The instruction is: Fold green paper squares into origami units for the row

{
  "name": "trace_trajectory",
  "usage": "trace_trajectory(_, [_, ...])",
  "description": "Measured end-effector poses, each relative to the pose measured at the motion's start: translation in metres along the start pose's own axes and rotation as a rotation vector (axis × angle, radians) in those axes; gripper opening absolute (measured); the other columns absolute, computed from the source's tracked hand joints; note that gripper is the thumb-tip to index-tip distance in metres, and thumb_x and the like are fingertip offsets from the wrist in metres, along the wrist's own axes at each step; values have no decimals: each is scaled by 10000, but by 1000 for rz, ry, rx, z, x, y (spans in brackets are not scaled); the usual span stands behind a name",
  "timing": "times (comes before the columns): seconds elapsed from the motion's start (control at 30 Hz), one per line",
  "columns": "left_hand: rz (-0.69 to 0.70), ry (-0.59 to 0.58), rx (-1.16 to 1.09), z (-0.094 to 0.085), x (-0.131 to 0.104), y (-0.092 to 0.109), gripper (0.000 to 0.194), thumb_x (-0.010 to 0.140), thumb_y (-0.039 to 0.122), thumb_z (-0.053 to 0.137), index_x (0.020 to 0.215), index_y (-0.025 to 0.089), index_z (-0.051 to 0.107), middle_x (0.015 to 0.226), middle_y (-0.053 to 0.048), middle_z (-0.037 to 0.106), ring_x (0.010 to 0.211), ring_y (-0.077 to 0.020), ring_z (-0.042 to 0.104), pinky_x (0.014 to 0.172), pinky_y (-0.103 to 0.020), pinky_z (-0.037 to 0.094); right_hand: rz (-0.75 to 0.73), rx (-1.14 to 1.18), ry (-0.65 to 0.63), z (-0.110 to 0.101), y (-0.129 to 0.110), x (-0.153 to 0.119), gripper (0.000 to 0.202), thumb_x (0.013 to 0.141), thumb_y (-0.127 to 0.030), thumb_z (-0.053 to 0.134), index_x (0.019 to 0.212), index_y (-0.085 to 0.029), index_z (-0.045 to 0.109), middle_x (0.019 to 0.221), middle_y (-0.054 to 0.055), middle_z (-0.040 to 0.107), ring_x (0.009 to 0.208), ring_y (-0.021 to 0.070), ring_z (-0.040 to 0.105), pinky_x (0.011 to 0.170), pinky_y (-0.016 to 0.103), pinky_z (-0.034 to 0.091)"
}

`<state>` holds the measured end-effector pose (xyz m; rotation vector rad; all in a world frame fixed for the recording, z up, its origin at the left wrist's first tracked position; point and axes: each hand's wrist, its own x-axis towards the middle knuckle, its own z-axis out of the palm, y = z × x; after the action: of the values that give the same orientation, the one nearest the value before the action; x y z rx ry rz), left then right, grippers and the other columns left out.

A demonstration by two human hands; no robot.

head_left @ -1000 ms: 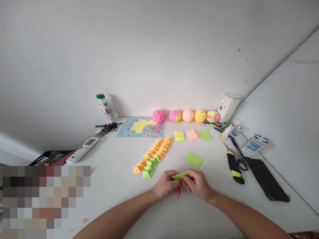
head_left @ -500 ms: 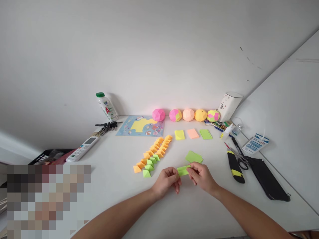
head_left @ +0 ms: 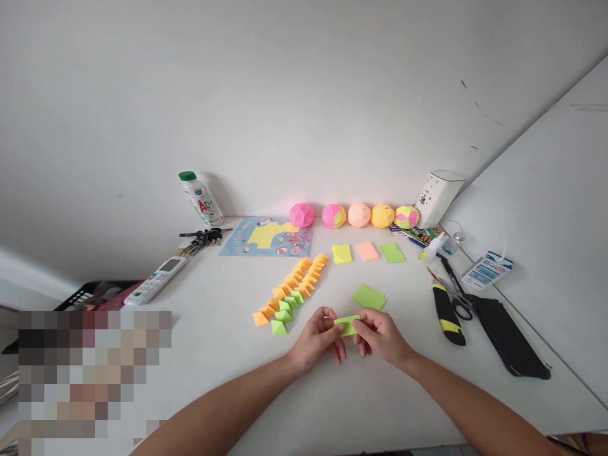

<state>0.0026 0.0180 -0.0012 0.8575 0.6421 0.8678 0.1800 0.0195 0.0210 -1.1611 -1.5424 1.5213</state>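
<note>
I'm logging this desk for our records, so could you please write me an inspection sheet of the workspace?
Surface: white table, set against a white wall.
Job's things: green paper strip; green sheets; rows of folded orange and green pieces; three note pads.
Clutter: five paper balls, bottle, keys, remote, sticker sheet, scissors, black case.
Grips: left hand and right hand both pinch the strip.
Cables: nothing seen.
Surroundings: black basket at left; blurred patch below.
</note>
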Motion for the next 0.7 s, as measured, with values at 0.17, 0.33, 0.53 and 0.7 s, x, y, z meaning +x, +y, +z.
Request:
trace_trajectory(0.17, [-44, -19, -7, -2, 2, 1, 283, 767, 347, 630, 847, 167, 428, 554, 17, 615, 357, -111, 540, 345, -206, 427, -69, -91, -79, 1, 1, 0, 229, 854, -365, 505, 963, -165, 526, 687, 1, 601, 530, 109, 571, 469, 212, 447])
trace_trajectory(0.33, [-72, 13, -19, -1, 2, 4, 261, 760, 358, 616, 826, 157, 463, 498, 27, 586, 310, -104, 495, 297, -191, 376, -431, -338, -21, 0, 7, 2, 326, 768, -237, 622, 1076, -200, 522, 1075, 109, 561, 860, 178, 577, 557, 230, 493])
trace_trajectory(0.53, [-57, 17, 59, 3, -2, 4, 286, 793, 415, 566, 829, 135, 524, 604, -8, 607, 389, -103, 536, 362, -213, 421, -478, -371, 62, -1, 5, 5, 86, 817, -217, 576, 747, -180, 609, 807, 55, 606, 637, 124, 555, 550, 233, 474])
trace_trajectory(0.7, [-22, 8, 166, 5, -3, 0, 354, 786, 472, 557, 819, 119, 558, 743, -42, 623, 447, -92, 552, 422, -233, 457, -335, -327, 73, 0, 1, 4, 97, 815, -218, 568, 739, -168, 600, 640, 13, 579, 554, 117, 533, 507, 223, 444])
